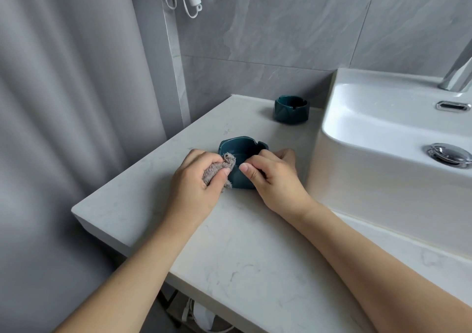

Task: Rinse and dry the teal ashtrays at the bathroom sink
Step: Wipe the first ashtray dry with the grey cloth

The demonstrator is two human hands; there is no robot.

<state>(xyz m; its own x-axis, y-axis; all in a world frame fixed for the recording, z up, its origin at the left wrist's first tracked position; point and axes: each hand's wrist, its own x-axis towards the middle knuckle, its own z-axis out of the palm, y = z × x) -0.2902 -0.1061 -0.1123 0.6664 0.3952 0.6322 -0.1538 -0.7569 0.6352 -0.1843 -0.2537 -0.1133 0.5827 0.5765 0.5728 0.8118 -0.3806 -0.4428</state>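
Note:
A teal ashtray (241,151) sits on the white marble counter (250,251) between my two hands. My left hand (196,179) grips a bunched grey cloth (217,171), whose tip reaches over the ashtray's left rim. My right hand (273,177) holds the ashtray's right side, with the thumb on its near rim. A second teal ashtray (291,109) stands upright farther back on the counter, close to the basin.
A white basin (362,138) with a chrome drain plug (450,154), overflow slot (453,106) and tap (458,72) fills the right. Grey tiled wall behind, a grey curtain (63,103) at left. The counter's left edge drops off near my left forearm.

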